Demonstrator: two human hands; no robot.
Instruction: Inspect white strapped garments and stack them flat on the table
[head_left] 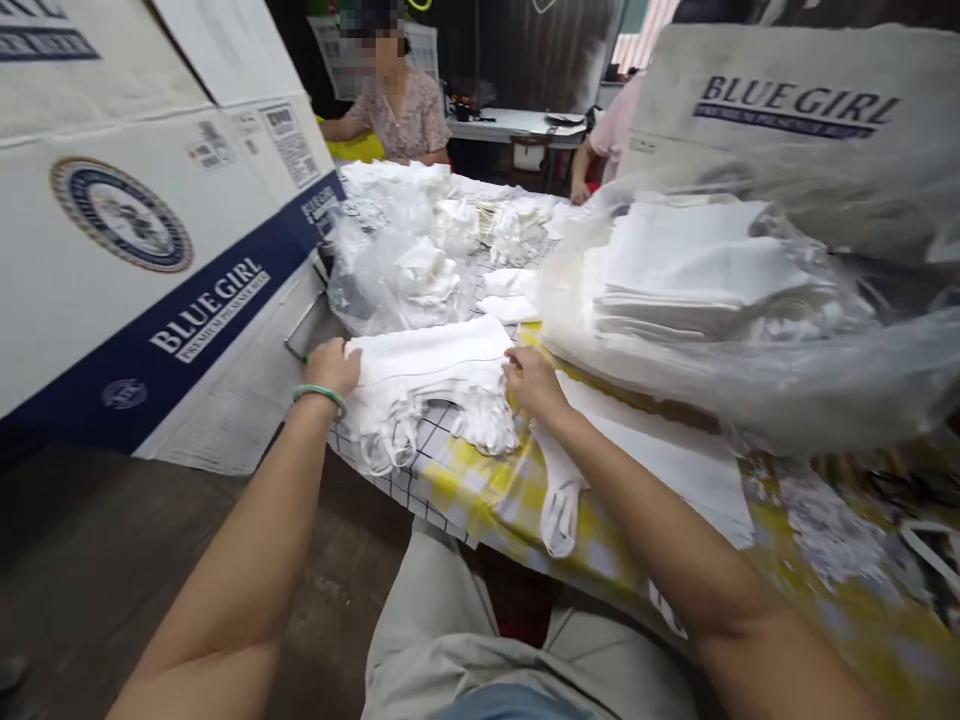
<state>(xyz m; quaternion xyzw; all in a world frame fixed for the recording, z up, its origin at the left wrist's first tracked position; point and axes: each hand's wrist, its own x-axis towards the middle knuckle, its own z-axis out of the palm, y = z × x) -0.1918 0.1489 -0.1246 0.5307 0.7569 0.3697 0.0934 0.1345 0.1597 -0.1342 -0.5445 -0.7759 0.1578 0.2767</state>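
Observation:
A stack of white cloth pieces [435, 350] with looped straps bunched along its near side lies on the table in front of me. My left hand [335, 368], with a green bangle at the wrist, grips the stack's left end. At the opposite end, the fingers of my right hand [534, 382] are closed on the cloth's edge. Beneath my right forearm lies a flat white cloth piece [652, 450], and a white strap bundle [561, 505] hangs toward the table edge.
A large printed carton [225, 270] stands to the left. Clear plastic [750, 370] wraps folded white cloth [675, 250] on the right. More white cloth piles [457, 225] sit farther back. A person [401, 110] sits across the table; another person's hand [580, 190] shows at right.

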